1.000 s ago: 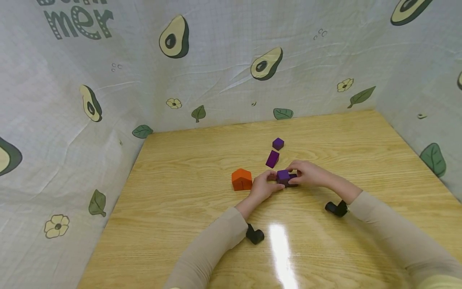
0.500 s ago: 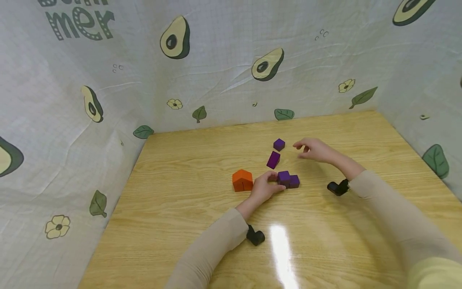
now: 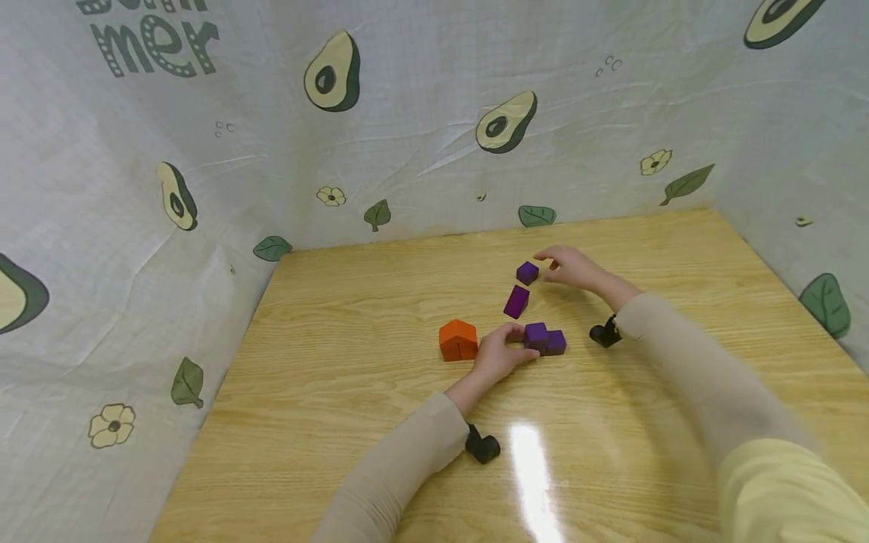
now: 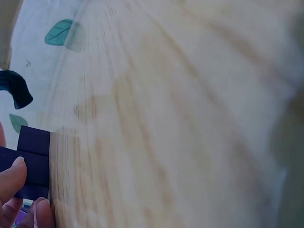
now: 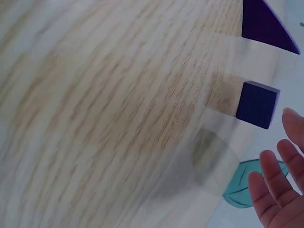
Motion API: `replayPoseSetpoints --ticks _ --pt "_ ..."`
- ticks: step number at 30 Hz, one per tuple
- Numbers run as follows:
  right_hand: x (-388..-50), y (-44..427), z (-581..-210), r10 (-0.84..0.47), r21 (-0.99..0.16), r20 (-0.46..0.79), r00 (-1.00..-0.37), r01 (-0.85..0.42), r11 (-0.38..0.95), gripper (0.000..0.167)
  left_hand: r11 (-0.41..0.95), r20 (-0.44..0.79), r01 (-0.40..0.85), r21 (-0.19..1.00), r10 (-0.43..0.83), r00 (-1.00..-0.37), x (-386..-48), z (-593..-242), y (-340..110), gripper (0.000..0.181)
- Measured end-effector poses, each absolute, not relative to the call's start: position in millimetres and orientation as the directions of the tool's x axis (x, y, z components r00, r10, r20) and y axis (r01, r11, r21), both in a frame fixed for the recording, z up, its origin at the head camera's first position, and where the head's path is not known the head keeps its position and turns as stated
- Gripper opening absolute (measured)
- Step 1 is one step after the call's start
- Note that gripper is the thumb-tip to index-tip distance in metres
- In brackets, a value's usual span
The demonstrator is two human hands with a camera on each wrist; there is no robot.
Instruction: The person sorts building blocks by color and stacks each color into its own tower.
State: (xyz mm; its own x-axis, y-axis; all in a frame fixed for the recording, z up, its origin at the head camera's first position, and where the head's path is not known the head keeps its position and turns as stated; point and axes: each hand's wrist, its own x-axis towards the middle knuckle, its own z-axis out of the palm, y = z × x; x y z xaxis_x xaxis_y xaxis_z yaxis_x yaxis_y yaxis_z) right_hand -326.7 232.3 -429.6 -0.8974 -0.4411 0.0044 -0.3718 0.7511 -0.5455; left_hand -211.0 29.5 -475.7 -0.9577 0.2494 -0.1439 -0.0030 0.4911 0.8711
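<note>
My left hand [image 3: 497, 354] grips a small cluster of purple blocks [image 3: 536, 336] between thumb and fingers; in the left wrist view the thumb lies against these dark blocks [image 4: 35, 166]. One lower purple block [image 3: 556, 343] sits against the cluster's right side. Farther back, my right hand [image 3: 573, 269] hovers just right of a lone purple cube [image 3: 527, 273], its fingers parted and holding nothing. The right wrist view shows a gap between the fingertips [image 5: 268, 156] and that cube [image 5: 257, 105]. Between cube and cluster lies a purple wedge block [image 3: 516, 302], triangular from the side.
An orange house-shaped block group [image 3: 458, 341] stands just left of my left hand. The wooden table [image 3: 326, 317] ends at a printed cloth [image 3: 421, 136] behind and at the sides. A black wrist camera [image 3: 483, 446] hangs below the left sleeve.
My right hand let go of the lower purple block beside the cluster, moved back, then left toward the lone purple cube. The left hand has stayed on the cluster.
</note>
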Motion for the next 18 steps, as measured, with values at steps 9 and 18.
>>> replayPoseSetpoints --ticks 9,18 --pt "-340 224 -450 -0.425 -0.585 0.028 -0.905 -0.360 0.727 0.044 0.491 -0.137 0.002 0.871 0.247 -0.959 -210 -475 30 0.037" --pt "-342 219 -463 -0.397 -0.632 0.011 -0.918 -0.314 0.709 0.048 0.490 -0.130 0.007 0.872 0.245 -0.961 -210 -475 31 0.037"
